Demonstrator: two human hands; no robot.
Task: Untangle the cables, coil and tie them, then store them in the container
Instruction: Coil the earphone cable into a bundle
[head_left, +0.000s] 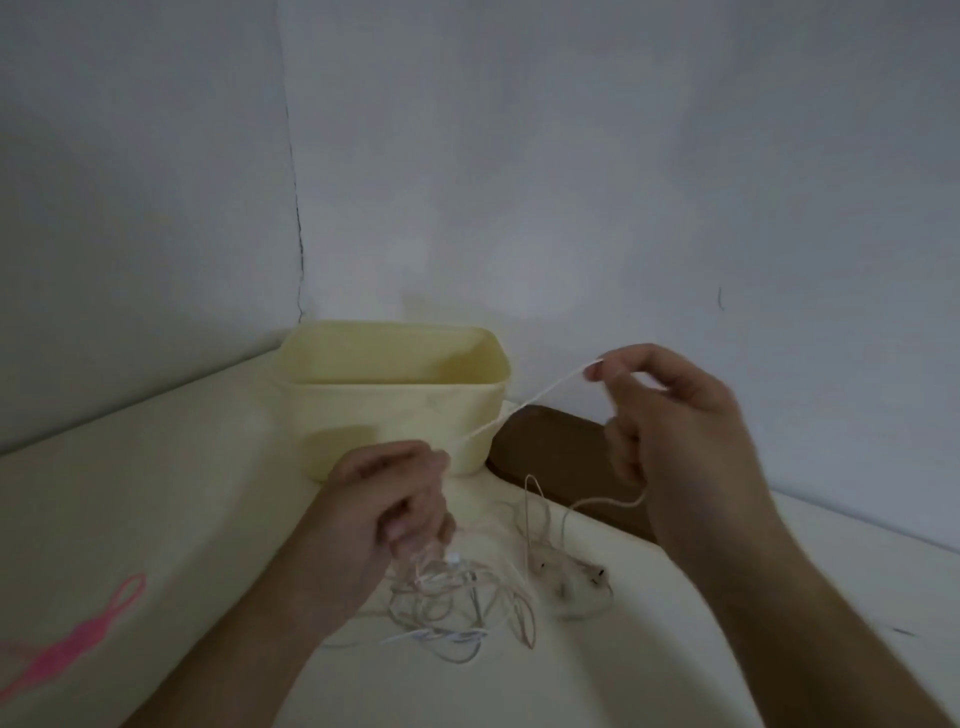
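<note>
A tangle of thin white cables (457, 608) lies on the pale table in front of me, with earbuds (571, 574) at its right side. My left hand (384, 499) grips a bunch of the cable just above the tangle. My right hand (670, 415) is raised to the right and pinches a white cable strand (524, 408) between thumb and forefinger. That strand runs taut from hand to hand. A slack loop hangs from under my right hand down to the table. The cream plastic container (311, 395) stands open behind my left hand, in the wall corner.
Pink ties (78, 636) lie on the table at the far left. A dark brown object (561, 457) sits against the wall to the right of the container. Grey walls close the scene behind and to the left.
</note>
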